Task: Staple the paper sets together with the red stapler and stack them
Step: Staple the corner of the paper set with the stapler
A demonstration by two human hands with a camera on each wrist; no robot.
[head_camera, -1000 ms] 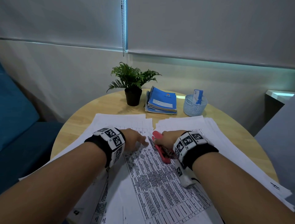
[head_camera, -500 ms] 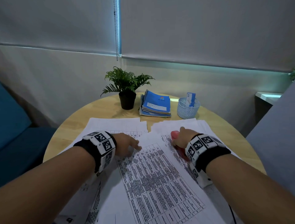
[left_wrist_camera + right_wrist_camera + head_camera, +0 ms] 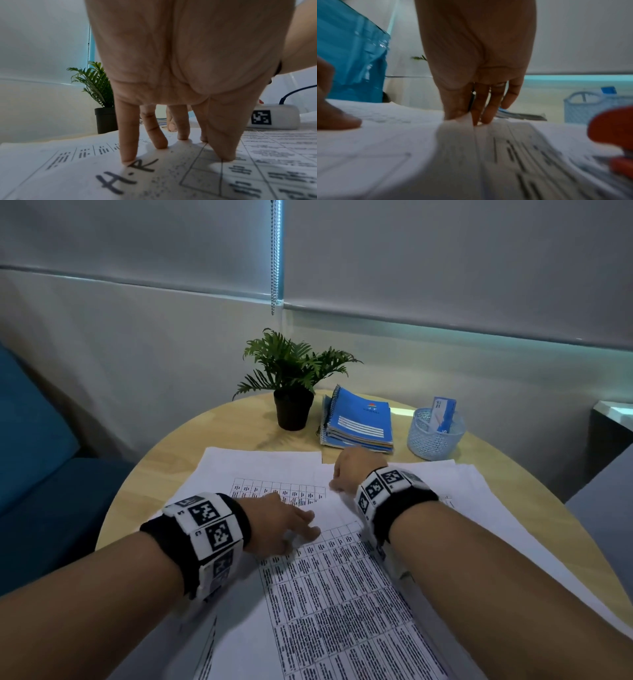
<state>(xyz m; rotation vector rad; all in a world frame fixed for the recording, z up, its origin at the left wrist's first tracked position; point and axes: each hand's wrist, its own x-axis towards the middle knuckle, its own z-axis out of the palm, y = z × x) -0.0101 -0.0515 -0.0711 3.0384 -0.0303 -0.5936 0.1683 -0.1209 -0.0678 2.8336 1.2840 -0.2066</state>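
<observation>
Under your left hand (image 3: pixel 284 522), its straight fingertips (image 3: pixel 127 159) pressing down, lies the printed paper set (image 3: pixel 342 604), whose far corner your right hand (image 3: pixel 356 470) pinches, the glossy red stapler (image 3: pixel 611 136) just right of it, and beyond stand spiral notebooks (image 3: pixel 359 422), a mesh cup (image 3: pixel 435 436) and a potted fern (image 3: pixel 293 378) on the round wooden tabletop (image 3: pixel 212 433).

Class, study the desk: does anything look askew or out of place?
Yes. The printed sheets lie fanned and skewed rather than squared up, and the right hand pinches one lifted corner.
</observation>
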